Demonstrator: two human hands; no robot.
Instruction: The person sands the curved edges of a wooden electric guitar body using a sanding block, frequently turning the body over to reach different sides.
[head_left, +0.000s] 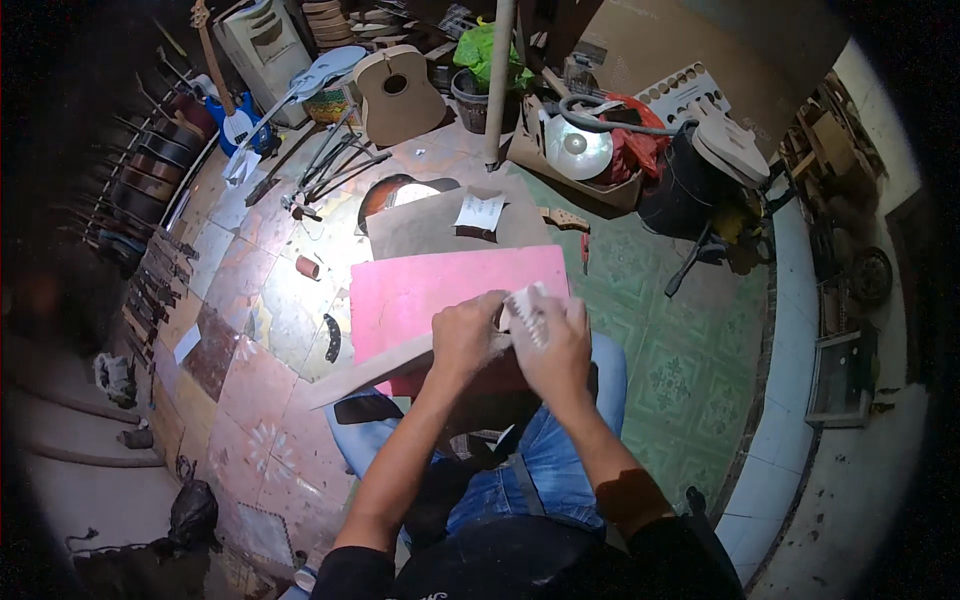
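A long, pale wooden piece (375, 370), shaped like a guitar neck, lies slantwise over my lap. My left hand (463, 337) is wrapped round it near its right end. My right hand (553, 350) is closed on a whitish, ridged piece (530, 312), slightly blurred, right beside my left hand. Whether that piece touches the wood is hidden by the fingers. A pink board (455, 285) stretches out beneath and beyond both hands.
Past the pink board lies a brown sheet (410, 225) with a white paper (480, 212). A red-handled tool (585, 250) and a sandpaper roll (308, 267) rest on the tiles. A pole (499, 90), a guitar body (397, 92) and a black bucket (672, 190) stand farther off.
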